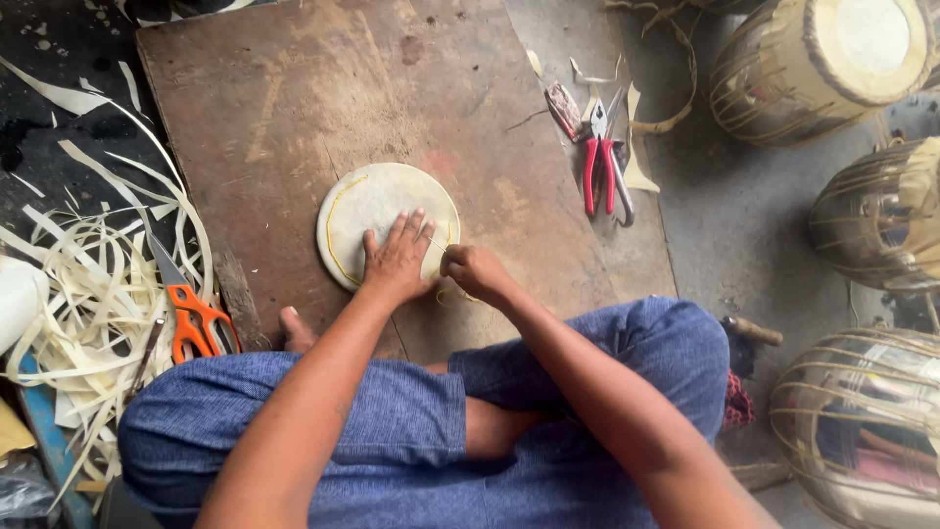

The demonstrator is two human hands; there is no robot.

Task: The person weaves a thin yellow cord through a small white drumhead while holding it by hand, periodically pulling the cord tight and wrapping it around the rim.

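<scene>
- A brown wooden board [392, 98] is laid flat on the floor, centre frame, as a work surface.
- Rope-laced drums [818, 59] are stood at the right edge.
- A pale round hide disc [377, 201] is pinned at mid-board.
- The left hand [397, 257] is pressed flat on it, fingers spread, grip released.
- The right hand [470, 269] is clenched at the disc's rim, apparently pinching a thin strand.
- Red pliers [599, 171] are kept upper right; orange scissors [191, 313] lower left.

Round disc [377, 211] on board [323, 88], under left hand [397, 257]; right hand [470, 269] at disc's right edge. Scissors [191, 313] among strips [88, 294], left of board. Pliers [602, 171] at board's right edge. Drums [832, 59] further right, on floor.
</scene>
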